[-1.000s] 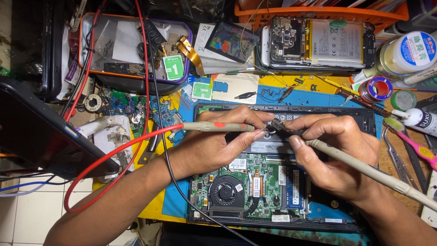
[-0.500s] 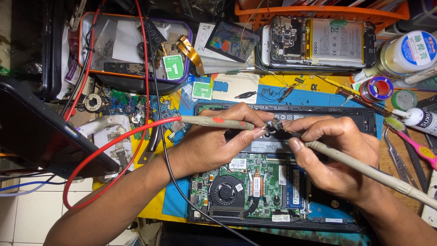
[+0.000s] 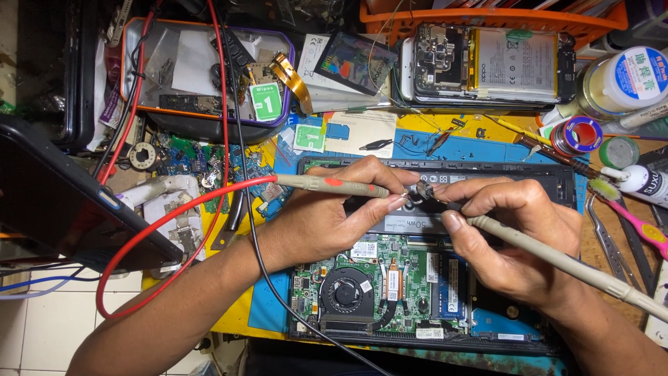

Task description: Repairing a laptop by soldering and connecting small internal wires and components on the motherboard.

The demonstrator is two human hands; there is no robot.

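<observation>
An opened laptop (image 3: 417, 306) lies bottom up on a blue mat, its green board, fan and black battery exposed. My left hand (image 3: 334, 216) pinches a grey test probe (image 3: 327, 184) with a red lead (image 3: 160, 230), its tip resting near the battery's upper edge. My right hand (image 3: 515, 237) grips a second grey probe (image 3: 557, 261) that runs off to the lower right. The two probe tips meet close together at a small connector (image 3: 421, 191) between my hands.
A parts tin (image 3: 202, 69) stands at the back left, an opened phone (image 3: 487, 63) at the back centre. Bottles, a solder reel (image 3: 577, 136) and tweezers (image 3: 612, 244) crowd the right. A dark screen panel (image 3: 62, 202) leans at the left. Loose circuit boards lie beside the laptop.
Both hands stay at the same spot on the laptop. The probes shift only slightly.
</observation>
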